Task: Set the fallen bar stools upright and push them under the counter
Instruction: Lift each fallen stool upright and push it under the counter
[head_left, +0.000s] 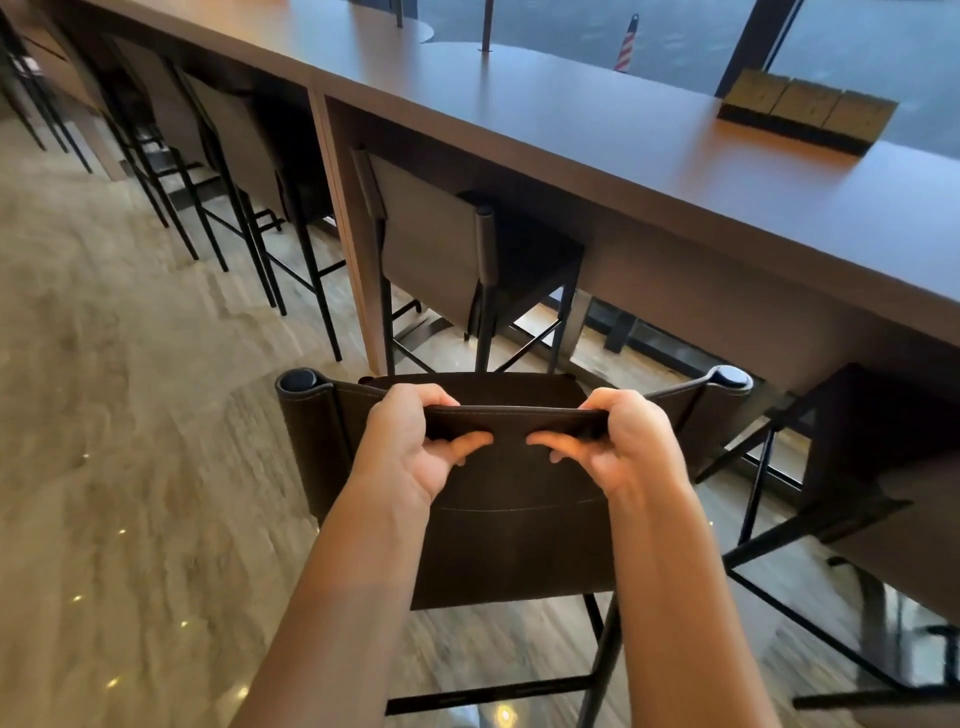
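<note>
A dark brown leather bar stool (519, 540) stands upright just in front of me, a short way out from the long brown counter (597, 140). My left hand (410, 447) and my right hand (618, 441) both grip the top edge of its backrest near the middle, fingers curled over the rim and thumbs on the near side. Black metal legs and a foot bar show below the backrest. At the right edge another stool (872, 467) lies tipped, its black legs pointing to the left under the counter.
A taupe-backed stool (436, 249) is tucked under the counter straight ahead, beside a wooden counter support panel (348, 234). More stools (228, 140) line up to the left. A card holder (805, 111) sits on the countertop. Pale stone floor stretches to the left.
</note>
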